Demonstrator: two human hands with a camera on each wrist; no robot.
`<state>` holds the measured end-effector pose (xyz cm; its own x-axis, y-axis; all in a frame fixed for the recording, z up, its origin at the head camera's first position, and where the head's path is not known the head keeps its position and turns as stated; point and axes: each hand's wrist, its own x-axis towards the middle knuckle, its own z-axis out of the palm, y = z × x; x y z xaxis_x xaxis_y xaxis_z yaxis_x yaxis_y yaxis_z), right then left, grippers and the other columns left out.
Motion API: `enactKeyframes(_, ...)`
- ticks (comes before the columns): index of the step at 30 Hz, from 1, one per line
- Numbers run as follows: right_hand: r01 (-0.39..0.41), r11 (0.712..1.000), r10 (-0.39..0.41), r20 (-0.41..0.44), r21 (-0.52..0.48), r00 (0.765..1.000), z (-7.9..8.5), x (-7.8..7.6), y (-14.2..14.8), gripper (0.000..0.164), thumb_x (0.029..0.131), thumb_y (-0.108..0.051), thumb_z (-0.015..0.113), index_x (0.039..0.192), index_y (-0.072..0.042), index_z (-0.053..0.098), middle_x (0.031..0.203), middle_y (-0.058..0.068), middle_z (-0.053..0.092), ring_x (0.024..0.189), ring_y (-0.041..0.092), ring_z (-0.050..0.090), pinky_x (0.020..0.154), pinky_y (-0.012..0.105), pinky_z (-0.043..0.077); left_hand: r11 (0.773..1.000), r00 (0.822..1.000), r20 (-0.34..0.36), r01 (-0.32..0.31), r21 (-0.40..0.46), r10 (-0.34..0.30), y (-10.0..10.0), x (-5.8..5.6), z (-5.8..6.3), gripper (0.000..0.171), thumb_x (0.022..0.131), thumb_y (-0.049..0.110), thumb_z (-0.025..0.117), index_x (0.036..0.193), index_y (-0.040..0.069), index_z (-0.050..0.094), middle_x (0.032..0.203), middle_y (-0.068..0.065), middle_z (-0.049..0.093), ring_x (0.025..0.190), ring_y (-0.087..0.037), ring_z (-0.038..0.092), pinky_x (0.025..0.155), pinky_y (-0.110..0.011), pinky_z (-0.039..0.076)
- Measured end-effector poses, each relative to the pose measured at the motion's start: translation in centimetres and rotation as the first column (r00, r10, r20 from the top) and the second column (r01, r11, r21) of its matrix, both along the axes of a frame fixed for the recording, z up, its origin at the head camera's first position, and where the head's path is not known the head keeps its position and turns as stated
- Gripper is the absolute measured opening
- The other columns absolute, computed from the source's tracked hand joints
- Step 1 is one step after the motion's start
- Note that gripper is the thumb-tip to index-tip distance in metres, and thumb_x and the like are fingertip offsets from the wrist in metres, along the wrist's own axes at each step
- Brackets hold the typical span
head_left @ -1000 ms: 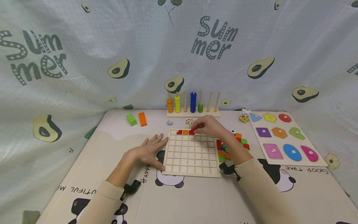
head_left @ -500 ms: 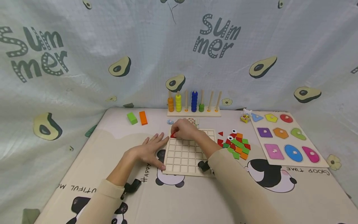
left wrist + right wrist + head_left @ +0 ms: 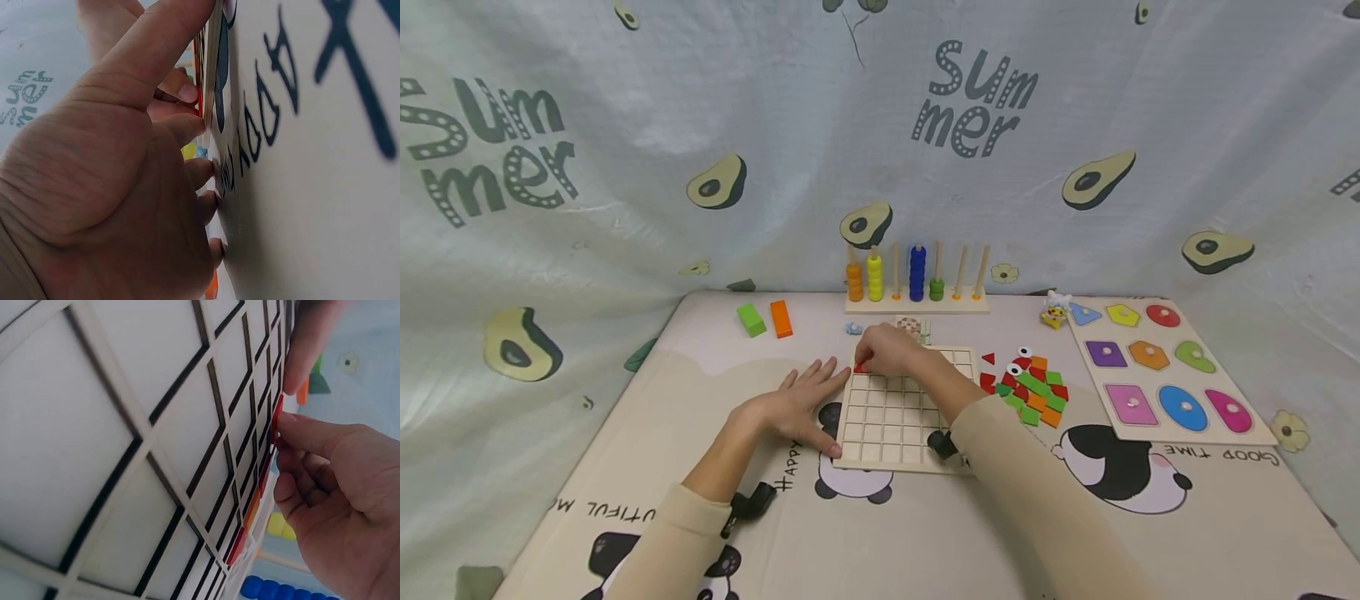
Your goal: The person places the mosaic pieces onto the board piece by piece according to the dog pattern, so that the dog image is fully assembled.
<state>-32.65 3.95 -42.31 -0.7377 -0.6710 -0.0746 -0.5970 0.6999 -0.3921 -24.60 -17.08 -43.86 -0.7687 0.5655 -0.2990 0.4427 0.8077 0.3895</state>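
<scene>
A thin, flat red piece (image 3: 277, 419) sits at the far left corner of a pale wooden grid board (image 3: 880, 433), whose raised slats frame square cells; whether it is fully seated in one, I cannot tell. The right hand (image 3: 889, 350) pinches it between thumb and fingers, while the left hand (image 3: 801, 408) lies spread, touching the board's left edge. Along the far row, the right wrist view shows an orange tile (image 3: 252, 509) between red ones. Right of the board is a loose heap of tiles (image 3: 1033, 390), flat, in green, orange and red. Farther off on the desk (image 3: 715, 433) are a wooden peg stand (image 3: 955, 305) with stacked beads and a knobbed shape board (image 3: 1116, 375). Compared with a second ago, the right hand has moved leftward along the far edge; the left hand keeps its place.
</scene>
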Motion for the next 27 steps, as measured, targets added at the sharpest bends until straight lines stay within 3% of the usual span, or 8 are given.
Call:
enactKeyframes(4,-0.033,0.999,0.033,0.008,0.012,0.999,0.4,0.4,0.4,0.014,0.088,-0.011,0.068,0.099,-0.014,0.076,0.084,-0.007,0.068,0.078,0.008,0.059,0.072,0.025,0.05,1.0,1.0,-0.005,0.004,0.001,-0.004,0.1,-0.1,-0.1,0.126,0.059,0.073,0.074,0.156,0.023,0.011,0.162,-0.006,-0.002,0.148,-0.03,-0.006,0.115,-0.059,-0.001)
enactKeyframes(9,-0.035,0.997,0.032,-0.035,-0.074,0.999,2.1,1.6,3.0,0.027,0.091,-0.017,0.066,0.116,-0.011,0.07,0.101,0.001,0.067,0.086,0.012,0.059,0.077,0.029,0.05,1.0,1.0,-0.007,-0.004,-0.006,0.004,0.0,-0.1,0.0,0.127,0.058,0.074,0.074,0.156,0.024,0.011,0.162,-0.006,-0.003,0.148,-0.029,-0.006,0.115,-0.058,-0.002)
enactKeyframes(13,0.017,0.984,-0.025,-0.044,-0.178,0.999,3.7,2.7,7.4,0.032,0.093,-0.024,0.065,0.123,-0.014,0.066,0.115,0.002,0.064,0.093,0.014,0.059,0.077,0.031,0.051,1.0,1.0,-0.001,-0.017,-0.007,0.017,0.0,0.0,0.0,0.127,0.058,0.074,0.075,0.156,0.024,0.011,0.162,-0.006,-0.003,0.148,-0.028,-0.006,0.115,-0.058,-0.002)
enactKeyframes(17,0.136,0.957,-0.15,-0.037,-0.255,0.988,4.1,3.4,13.3,0.033,0.094,-0.026,0.064,0.125,-0.018,0.063,0.118,-0.001,0.061,0.093,0.015,0.058,0.071,0.031,0.052,1.0,1.0,-0.001,-0.017,0.004,0.017,0.1,0.0,0.1,0.126,0.058,0.072,0.076,0.156,0.024,0.012,0.162,-0.006,-0.002,0.148,-0.029,-0.006,0.115,-0.058,-0.002)
enactKeyframes(21,0.308,0.912,-0.328,-0.031,-0.27,0.944,3.2,4.0,18.8,0.032,0.094,-0.023,0.064,0.125,-0.015,0.064,0.118,0.004,0.062,0.093,0.02,0.056,0.068,0.032,0.051,1.0,1.0,-0.005,-0.011,0.002,0.011,0.1,-0.1,0.0,0.126,0.058,0.072,0.076,0.156,0.023,0.012,0.162,-0.007,-0.002,0.148,-0.029,-0.006,0.115,-0.058,-0.002)
enactKeyframes(27,0.544,0.824,-0.542,0.062,-0.158,0.838,1.1,3.7,23.1,0.033,0.095,-0.02,0.061,0.123,-0.003,0.063,0.111,0.016,0.062,0.089,0.026,0.057,0.069,0.034,0.053,1.0,1.0,0.008,-0.018,-0.001,0.018,0.2,-0.2,-0.1,0.127,0.058,0.072,0.076,0.156,0.024,0.012,0.162,-0.005,-0.003,0.148,-0.028,-0.007,0.115,-0.057,-0.003)
